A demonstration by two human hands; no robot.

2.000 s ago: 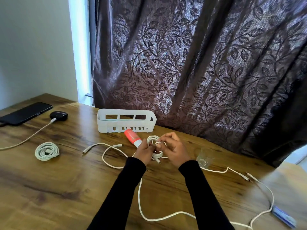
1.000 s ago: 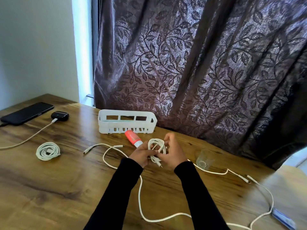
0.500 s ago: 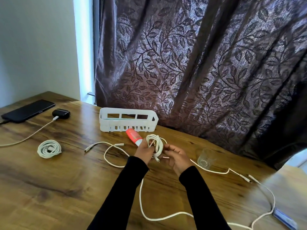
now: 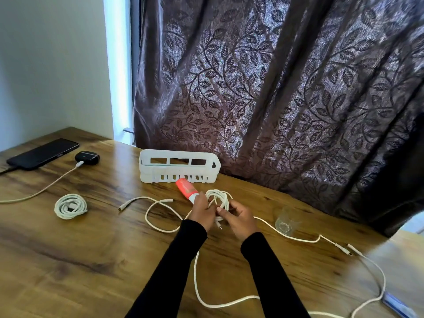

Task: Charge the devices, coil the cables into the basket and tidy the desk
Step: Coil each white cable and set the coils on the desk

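My left hand [image 4: 203, 211] and my right hand [image 4: 241, 218] hold a coiled white cable [image 4: 219, 198] just above the wooden desk [image 4: 68, 260], its plug dangling between them. A white slotted basket [image 4: 179, 166] stands behind, near the curtain. Another coiled white cable [image 4: 70, 206] lies at the left. A loose white cable [image 4: 158, 210] snakes across the desk towards me. A black phone [image 4: 43, 153] and a black earbud case [image 4: 87, 157] sit far left, each with a cable plugged in.
A coral and white tube [image 4: 186, 188] lies in front of the basket. A small clear glass [image 4: 286, 221] stands right of my hands. Another white cable [image 4: 374, 278] runs along the right side to a blue-white object [image 4: 398, 305]. A dark leaf-patterned curtain [image 4: 275, 88] hangs behind.
My right hand let go of the coil's top, dropped lower, then closed back on the coil's lower part. The left hand kept its hold. The view shifted slightly.
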